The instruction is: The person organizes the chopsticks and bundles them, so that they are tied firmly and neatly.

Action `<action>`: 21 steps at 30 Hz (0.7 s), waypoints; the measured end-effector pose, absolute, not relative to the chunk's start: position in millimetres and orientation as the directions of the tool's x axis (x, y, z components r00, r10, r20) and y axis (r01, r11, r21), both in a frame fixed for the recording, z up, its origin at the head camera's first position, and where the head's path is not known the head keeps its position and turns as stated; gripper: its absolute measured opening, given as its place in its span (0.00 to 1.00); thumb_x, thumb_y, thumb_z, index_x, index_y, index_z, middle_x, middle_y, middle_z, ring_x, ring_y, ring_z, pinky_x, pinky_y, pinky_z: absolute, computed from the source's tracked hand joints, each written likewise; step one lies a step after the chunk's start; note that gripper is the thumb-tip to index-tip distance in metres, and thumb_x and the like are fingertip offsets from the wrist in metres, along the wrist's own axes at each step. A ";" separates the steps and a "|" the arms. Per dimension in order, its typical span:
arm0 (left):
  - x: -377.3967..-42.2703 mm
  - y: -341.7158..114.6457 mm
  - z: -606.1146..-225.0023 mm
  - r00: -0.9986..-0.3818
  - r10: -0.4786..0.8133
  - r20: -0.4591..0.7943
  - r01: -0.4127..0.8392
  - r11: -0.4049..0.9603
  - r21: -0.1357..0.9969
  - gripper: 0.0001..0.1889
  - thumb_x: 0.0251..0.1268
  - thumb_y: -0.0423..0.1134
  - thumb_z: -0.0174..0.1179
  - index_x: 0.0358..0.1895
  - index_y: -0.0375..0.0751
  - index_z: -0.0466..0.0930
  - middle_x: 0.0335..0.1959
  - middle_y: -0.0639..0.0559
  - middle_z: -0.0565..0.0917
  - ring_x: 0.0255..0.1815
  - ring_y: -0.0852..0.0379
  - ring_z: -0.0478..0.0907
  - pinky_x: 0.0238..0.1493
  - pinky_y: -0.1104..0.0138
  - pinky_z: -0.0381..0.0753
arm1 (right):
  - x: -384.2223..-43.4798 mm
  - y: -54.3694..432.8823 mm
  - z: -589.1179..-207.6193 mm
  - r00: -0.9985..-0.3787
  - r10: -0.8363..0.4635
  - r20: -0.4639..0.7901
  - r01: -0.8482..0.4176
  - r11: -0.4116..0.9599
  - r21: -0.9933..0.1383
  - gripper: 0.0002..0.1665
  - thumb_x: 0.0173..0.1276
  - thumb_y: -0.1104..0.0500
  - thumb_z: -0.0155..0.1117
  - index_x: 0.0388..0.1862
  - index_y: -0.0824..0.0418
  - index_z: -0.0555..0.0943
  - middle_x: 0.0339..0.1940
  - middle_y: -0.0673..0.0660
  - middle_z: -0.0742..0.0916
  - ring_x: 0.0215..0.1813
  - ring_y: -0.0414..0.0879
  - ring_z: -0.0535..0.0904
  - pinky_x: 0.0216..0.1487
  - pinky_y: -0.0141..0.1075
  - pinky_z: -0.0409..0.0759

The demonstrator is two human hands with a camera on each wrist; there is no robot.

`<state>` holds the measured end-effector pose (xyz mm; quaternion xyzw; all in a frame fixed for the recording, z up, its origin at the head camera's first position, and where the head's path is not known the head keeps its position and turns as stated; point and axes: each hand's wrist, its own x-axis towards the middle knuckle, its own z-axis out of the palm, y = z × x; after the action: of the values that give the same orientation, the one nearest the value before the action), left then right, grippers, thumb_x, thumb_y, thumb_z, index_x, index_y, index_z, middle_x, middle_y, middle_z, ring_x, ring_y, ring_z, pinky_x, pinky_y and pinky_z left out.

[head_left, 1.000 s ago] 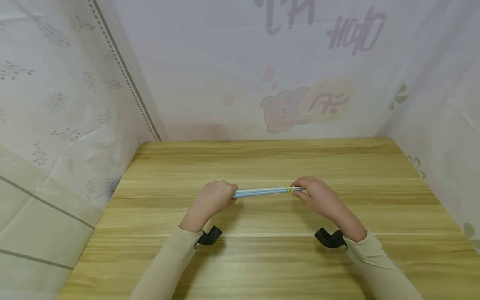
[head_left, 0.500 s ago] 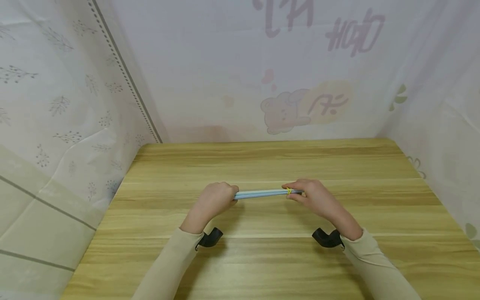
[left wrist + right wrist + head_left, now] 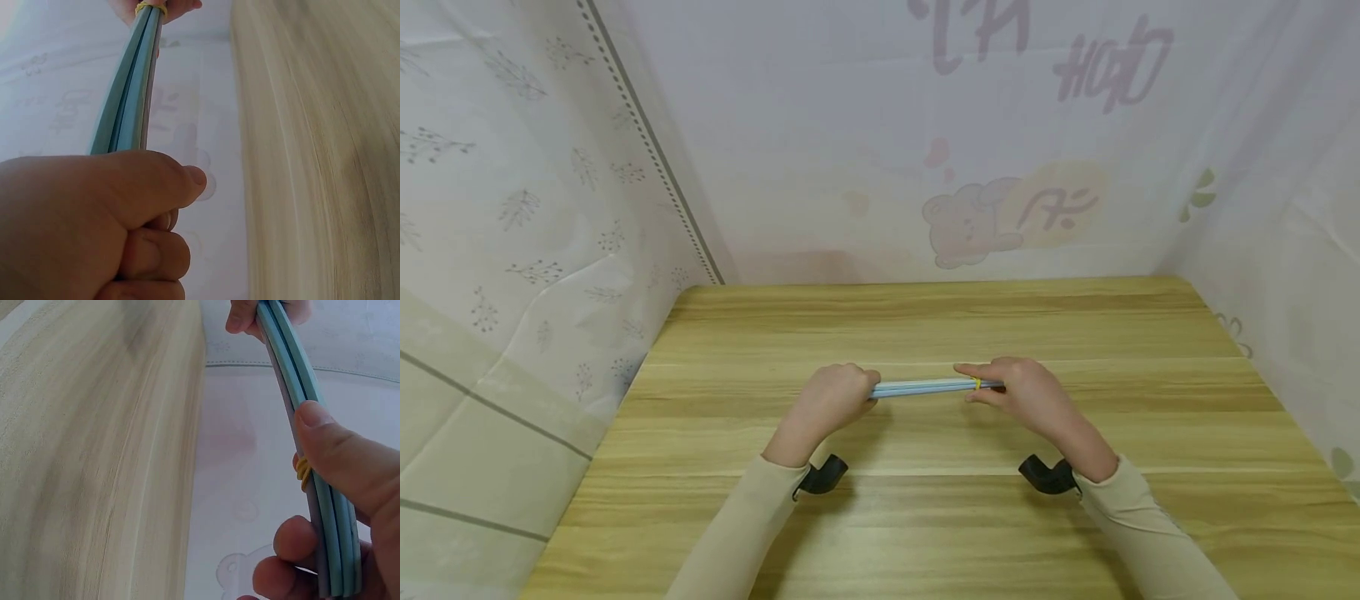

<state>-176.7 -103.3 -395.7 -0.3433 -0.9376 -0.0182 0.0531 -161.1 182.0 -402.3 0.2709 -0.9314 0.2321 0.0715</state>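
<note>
A bundle of pale blue and lilac chopsticks (image 3: 925,387) is held level above the table between both hands. My left hand (image 3: 838,404) grips its left end in a fist, as the left wrist view confirms. Near the right end, a yellow rubber band (image 3: 303,470) is wound round the bundle. My right hand (image 3: 1033,396) holds the bundle there, its thumb (image 3: 328,434) lying along the sticks just past the band. In the right wrist view, curled fingers (image 3: 294,540) sit beside the stick ends. The left end is hidden inside the left fist.
The wood-grain table (image 3: 880,533) spreads beneath both hands. Printed cloth walls (image 3: 820,167) stand behind it and at both sides. A black curved piece is fixed at each wrist, by the left cuff (image 3: 823,477) and the right cuff (image 3: 1047,477).
My right hand has slid slightly left along the chopsticks, so its thumb and finger now reach past the rubber band. The left hand keeps its grip, almost unmoved.
</note>
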 end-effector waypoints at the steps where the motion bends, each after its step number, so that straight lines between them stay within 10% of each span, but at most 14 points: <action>1: -176.9 -103.3 -395.7 -0.759 0.641 0.112 0.645 0.764 -0.004 0.12 0.58 0.35 0.64 0.21 0.44 0.71 0.14 0.58 0.67 0.16 0.64 0.56 0.17 0.72 0.60 | -161.1 181.7 -401.9 -0.844 -0.471 0.258 -0.537 0.748 -0.391 0.27 0.56 0.51 0.71 0.57 0.49 0.81 0.29 0.46 0.84 0.25 0.33 0.69 0.29 0.29 0.71; 10: -178.4 -104.2 -395.7 -0.773 0.626 0.101 0.629 0.777 0.002 0.12 0.58 0.35 0.64 0.21 0.44 0.72 0.14 0.57 0.68 0.16 0.64 0.56 0.17 0.72 0.59 | -159.4 187.3 -395.5 -0.892 -0.430 0.143 -0.442 0.756 -0.484 0.29 0.60 0.52 0.69 0.60 0.58 0.78 0.52 0.59 0.85 0.44 0.47 0.84 0.41 0.39 0.82; 21: -178.1 -107.6 -398.0 -0.772 0.626 0.108 0.630 0.777 0.004 0.12 0.58 0.35 0.64 0.21 0.44 0.72 0.14 0.57 0.68 0.16 0.64 0.55 0.16 0.72 0.59 | -158.3 190.3 -390.8 -0.881 -0.441 0.173 -0.473 0.798 -0.372 0.12 0.62 0.57 0.67 0.44 0.60 0.85 0.40 0.54 0.87 0.42 0.48 0.83 0.42 0.43 0.81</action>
<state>-178.1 -107.6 -398.0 -0.3336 -0.9412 -0.0198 0.0501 -158.3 190.3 -390.8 0.2413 -0.9475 0.2064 0.0389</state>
